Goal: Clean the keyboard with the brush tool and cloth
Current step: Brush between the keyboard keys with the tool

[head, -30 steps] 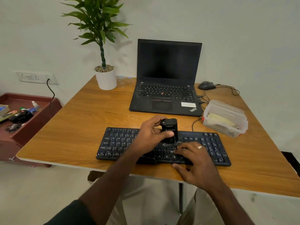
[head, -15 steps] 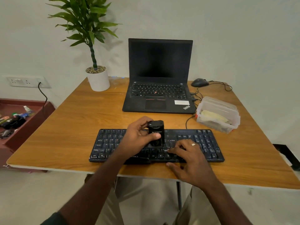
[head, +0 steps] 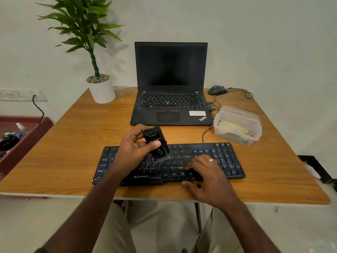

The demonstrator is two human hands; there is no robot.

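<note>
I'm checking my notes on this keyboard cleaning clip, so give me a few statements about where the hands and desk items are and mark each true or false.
1. The left hand grips the brush tool. True.
2. The brush tool stands upright on the keyboard. False: it is tilted, bristles angled down toward the keys.
3. The right hand holds a cloth. False: it rests on the keyboard's right half, holding nothing.
4. The laptop is open with a dark screen. True.
5. The clear plastic container sits left of the laptop. False: it sits to its right; the potted plant is on the left.
</note>
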